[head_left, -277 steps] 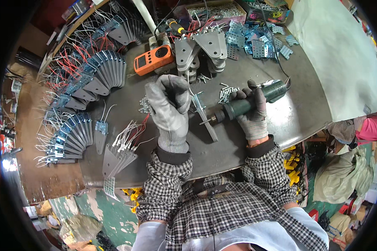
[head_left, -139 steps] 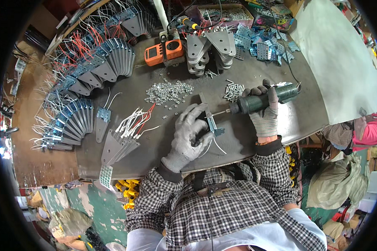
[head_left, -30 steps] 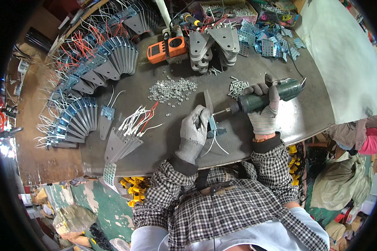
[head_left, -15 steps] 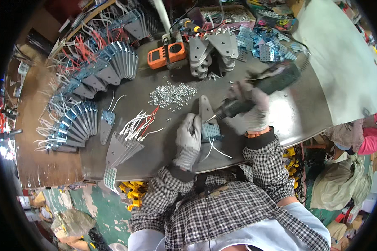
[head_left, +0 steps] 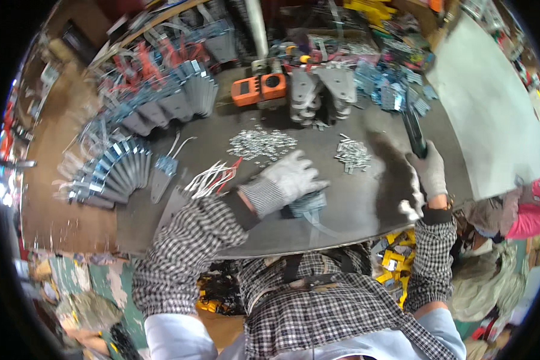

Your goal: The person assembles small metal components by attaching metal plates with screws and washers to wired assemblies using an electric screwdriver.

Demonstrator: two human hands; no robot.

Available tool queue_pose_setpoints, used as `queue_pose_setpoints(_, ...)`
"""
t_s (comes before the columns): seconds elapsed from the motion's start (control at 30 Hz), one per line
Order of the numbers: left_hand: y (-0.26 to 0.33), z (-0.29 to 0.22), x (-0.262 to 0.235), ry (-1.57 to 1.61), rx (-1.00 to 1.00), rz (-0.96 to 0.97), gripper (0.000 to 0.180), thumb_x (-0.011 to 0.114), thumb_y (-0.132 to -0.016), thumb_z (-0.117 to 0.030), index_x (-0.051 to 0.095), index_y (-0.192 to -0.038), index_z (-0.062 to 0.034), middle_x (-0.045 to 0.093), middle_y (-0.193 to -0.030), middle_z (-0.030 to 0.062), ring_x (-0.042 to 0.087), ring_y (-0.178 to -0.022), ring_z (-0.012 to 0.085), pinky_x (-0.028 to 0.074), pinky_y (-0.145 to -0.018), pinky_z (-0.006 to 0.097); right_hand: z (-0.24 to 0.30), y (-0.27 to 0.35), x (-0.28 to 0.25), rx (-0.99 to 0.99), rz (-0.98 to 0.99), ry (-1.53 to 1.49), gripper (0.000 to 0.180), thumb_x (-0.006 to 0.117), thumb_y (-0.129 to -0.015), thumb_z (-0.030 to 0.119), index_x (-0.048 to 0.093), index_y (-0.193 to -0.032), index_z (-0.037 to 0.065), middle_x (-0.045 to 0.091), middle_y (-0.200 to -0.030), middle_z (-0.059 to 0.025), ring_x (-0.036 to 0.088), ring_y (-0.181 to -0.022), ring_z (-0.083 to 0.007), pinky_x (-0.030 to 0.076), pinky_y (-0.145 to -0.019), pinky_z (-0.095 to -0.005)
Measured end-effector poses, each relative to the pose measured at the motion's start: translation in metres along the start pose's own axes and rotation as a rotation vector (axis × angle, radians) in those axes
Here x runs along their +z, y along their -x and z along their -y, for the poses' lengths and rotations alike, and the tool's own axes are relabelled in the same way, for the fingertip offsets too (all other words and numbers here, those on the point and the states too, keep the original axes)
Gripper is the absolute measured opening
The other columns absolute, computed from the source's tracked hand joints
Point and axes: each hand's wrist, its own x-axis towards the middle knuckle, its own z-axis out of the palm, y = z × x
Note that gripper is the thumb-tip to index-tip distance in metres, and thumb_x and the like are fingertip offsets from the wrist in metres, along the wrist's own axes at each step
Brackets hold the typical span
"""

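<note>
My left hand (head_left: 291, 179), in a grey knit glove, reaches over the workpiece with its fingers stretched and apart. Partly under it lies a blue perforated metal plate (head_left: 309, 205) with white wires; the grey bracket beneath is mostly hidden. Out to the right, my gloved right hand (head_left: 429, 171) is closed around a dark electric screwdriver (head_left: 413, 126), which is smeared by motion. A pile of small screws (head_left: 353, 154) lies between the hands. Beyond my left hand spreads a heap of shiny nuts (head_left: 262, 145).
Wired grey brackets (head_left: 117, 171) stand fanned in rows at the left, with a single bracket (head_left: 161, 177) nearby. Behind are an orange meter (head_left: 258, 89), stacked grey plates (head_left: 336, 87) and loose blue plates (head_left: 393, 93). A white sheet (head_left: 486, 114) covers the right side.
The screwdriver has left the workpiece and swung to the far right with my right hand. My left hand has let go of the bracket's edge and opened across it. The view has shifted.
</note>
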Motion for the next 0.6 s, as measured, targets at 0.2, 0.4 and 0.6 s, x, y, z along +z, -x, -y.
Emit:
queue_pose_setpoints(0.2, 0.095, -0.005, -0.057, 0.349, -0.593, -0.747, 0.080, 0.076, -0.073, -0.017, 0.040, -0.144, -0.0077, 0.059, -0.119, 0.0146, 0.059, -0.104, 0.0294, 0.049, -0.090, 0.040, 0.001, 0.024, 0.012, -0.116, -0.362, 0.287, 0.037, 0.069, -0.080, 0.021, 0.063, -0.116, 0.014, 0.057, -0.116, -0.0139, 0.054, -0.110, -0.0338, 0.045, -0.092, -0.0444)
queue_pose_setpoints(0.4, 0.250, 0.046, 0.017, 0.203, -1.454, -0.319, 0.087, 0.078, -0.077, -0.035, 0.033, -0.145, -0.0065, 0.063, -0.099, 0.0159, 0.061, -0.091, 0.0345, 0.051, -0.081, 0.042, 0.057, 0.035, 0.052, -0.450, -0.369, -0.111, 0.040, 0.066, -0.077, 0.003, 0.061, -0.117, 0.007, 0.058, -0.115, -0.0137, 0.054, -0.109, -0.0338, 0.043, -0.095, -0.0423)
queue_pose_setpoints(0.6, 0.263, 0.039, 0.068, 0.368, -1.588, 0.024, 0.092, 0.079, -0.076, -0.029, 0.025, -0.148, -0.0099, 0.059, -0.123, 0.0189, 0.060, -0.109, 0.0353, 0.049, -0.094, 0.042, 0.098, 0.052, 0.084, -0.505, -0.273, -0.134, 0.034, 0.067, -0.077, 0.002, 0.062, -0.111, 0.006, 0.058, -0.117, -0.0131, 0.055, -0.109, -0.0330, 0.044, -0.095, -0.0400)
